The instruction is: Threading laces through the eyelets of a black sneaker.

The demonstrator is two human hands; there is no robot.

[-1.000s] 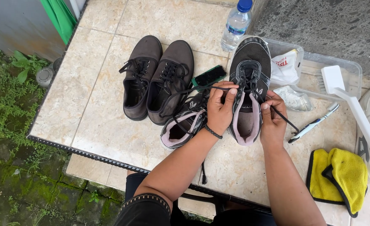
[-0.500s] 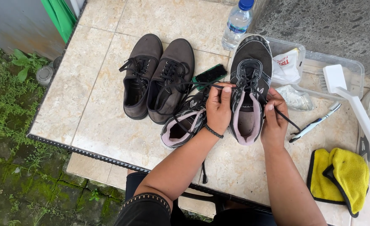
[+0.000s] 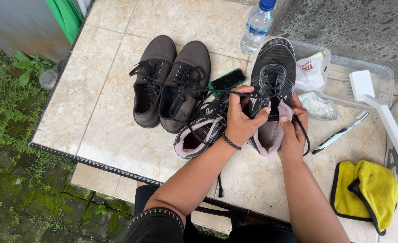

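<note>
Left hand (image 3: 241,119) moved outward, pulling lace (image 3: 208,91); right hand (image 3: 293,128) seemingly grips sneaker (image 3: 271,76); beige tiled table (image 3: 100,117).

Black sneaker (image 3: 273,85) with pink lining, upright on table, lace (image 3: 208,90) pulled left

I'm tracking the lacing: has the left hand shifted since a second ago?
Yes. The left hand has slid left along the black lace, away from the sneaker toward the brown shoes. The right hand grips the sneaker's collar.

Matt mesh sneaker (image 3: 271,76); glossy tiled table (image 3: 118,135); fuzzy cloth (image 3: 374,186).
</note>
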